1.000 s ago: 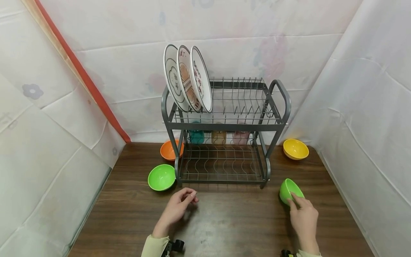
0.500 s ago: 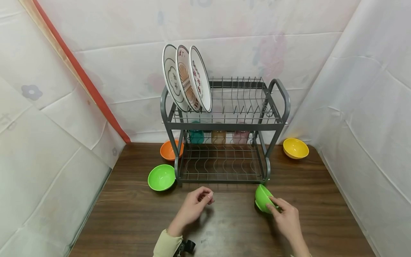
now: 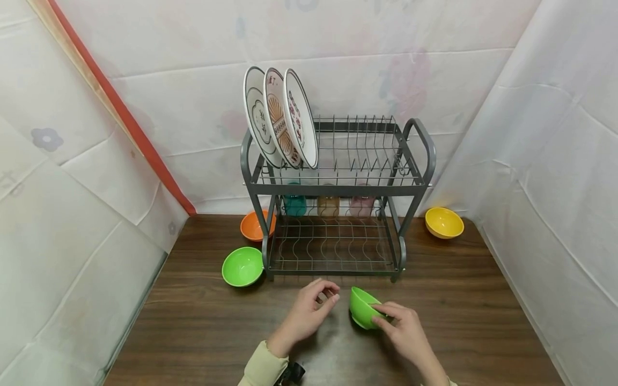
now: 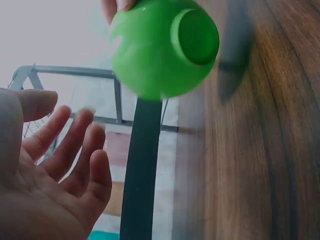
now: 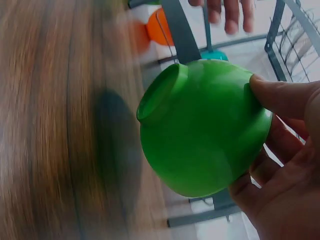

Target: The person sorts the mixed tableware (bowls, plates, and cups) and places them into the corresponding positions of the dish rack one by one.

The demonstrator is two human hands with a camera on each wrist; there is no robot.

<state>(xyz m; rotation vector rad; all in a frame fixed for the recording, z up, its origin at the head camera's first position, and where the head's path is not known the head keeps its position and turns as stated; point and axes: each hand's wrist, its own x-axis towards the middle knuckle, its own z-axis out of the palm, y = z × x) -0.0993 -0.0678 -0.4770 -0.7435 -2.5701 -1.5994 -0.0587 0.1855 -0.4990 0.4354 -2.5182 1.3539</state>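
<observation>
Right hand (image 3: 405, 335): located at the lower right of centre in the head view. Its grip is closed on a green bowl (image 3: 363, 308), the wall being pinched between thumb and fingers. The bowl is held at lower centre, in front of the rack (image 3: 338, 190), tilted with its mouth toward the upper right; in the right wrist view it is seen clear of the worktop (image 3: 193, 321).

Left hand (image 3: 309, 310): positioned just left of the held bowl, near but apart from it. Its grip is released, fingers loosely bent.

Rack, centre of frame: three patterned plates (image 3: 303, 120) are stood on edge at the left of the upper tier. A teal cup (image 3: 295, 206), an amber cup (image 3: 328, 206) and a pink cup (image 3: 361, 206) are lined up at the back of the lower tier.

Left of the rack, an orange bowl (image 3: 252, 226) is placed behind a second green bowl (image 3: 242, 267). A yellow bowl (image 3: 444, 223) is seen right of the rack.
</observation>
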